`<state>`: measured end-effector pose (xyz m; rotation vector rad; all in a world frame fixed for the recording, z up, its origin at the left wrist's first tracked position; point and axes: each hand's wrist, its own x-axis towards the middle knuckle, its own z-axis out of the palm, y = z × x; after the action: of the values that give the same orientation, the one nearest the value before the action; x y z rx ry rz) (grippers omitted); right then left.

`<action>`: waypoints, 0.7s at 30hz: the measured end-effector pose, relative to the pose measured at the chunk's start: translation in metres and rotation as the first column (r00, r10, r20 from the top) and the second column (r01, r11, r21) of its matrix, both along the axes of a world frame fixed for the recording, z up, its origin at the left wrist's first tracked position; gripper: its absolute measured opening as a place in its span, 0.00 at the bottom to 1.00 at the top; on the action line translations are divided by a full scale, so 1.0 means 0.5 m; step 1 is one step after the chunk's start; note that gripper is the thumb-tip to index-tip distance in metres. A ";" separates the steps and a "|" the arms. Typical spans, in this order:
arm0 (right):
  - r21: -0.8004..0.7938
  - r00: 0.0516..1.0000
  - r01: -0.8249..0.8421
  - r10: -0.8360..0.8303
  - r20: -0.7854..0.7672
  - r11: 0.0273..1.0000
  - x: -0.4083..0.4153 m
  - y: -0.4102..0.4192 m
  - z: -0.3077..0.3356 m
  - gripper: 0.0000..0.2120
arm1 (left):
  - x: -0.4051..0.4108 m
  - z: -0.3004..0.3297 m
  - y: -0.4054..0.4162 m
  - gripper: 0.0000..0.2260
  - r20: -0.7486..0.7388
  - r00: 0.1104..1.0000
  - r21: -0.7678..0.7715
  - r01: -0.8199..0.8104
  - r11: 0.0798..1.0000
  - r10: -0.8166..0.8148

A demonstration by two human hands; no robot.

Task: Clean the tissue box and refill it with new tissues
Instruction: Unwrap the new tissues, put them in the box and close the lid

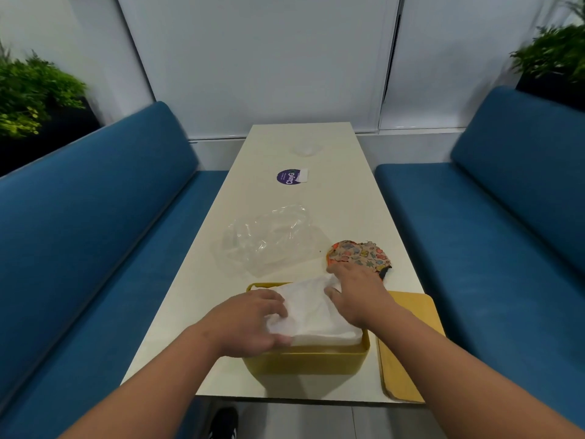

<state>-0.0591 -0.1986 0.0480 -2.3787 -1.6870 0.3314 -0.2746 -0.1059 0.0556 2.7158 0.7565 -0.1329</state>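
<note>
A long cream bench (pixel 342 198) is carrying all items. A yellow tissue box (pixel 304 362) is sitting at the near end, with a flat yellow lid (pixel 411 315) lying just beside it on the right. A crumpled clear plastic wrapper (pixel 269 239) is lying past the box, near mid-bench. A patterned cloth (pixel 357 253) is resting to the wrapper's right. A round purple sticker (pixel 287 178) is showing farther along, a white label (pixel 303 175) touching its right edge.
</note>
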 end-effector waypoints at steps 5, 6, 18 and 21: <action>-0.028 0.995 0.054 -0.056 -0.086 0.998 0.022 0.015 0.000 0.11 | -0.010 0.008 0.017 0.15 0.046 0.997 -0.001 0.065 0.998 -0.065; -0.015 0.992 0.069 -0.070 -0.109 0.998 0.021 0.017 0.001 0.10 | -0.010 0.009 0.021 0.15 0.050 0.997 -0.007 0.063 0.998 -0.062; 0.235 0.991 -0.135 0.135 0.015 0.963 -0.018 -0.011 0.036 0.16 | 0.022 0.000 0.018 0.14 0.071 0.996 0.081 0.047 0.996 -0.053; 0.130 0.935 -0.352 0.354 0.005 0.927 -0.051 -0.027 0.020 0.15 | 0.018 -0.006 0.016 0.13 0.065 0.996 0.087 0.052 0.995 -0.058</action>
<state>-0.0847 -0.2121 0.0579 -1.9685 -2.0602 0.2880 -0.2654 -0.0980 0.0529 2.8076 0.6835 -0.0215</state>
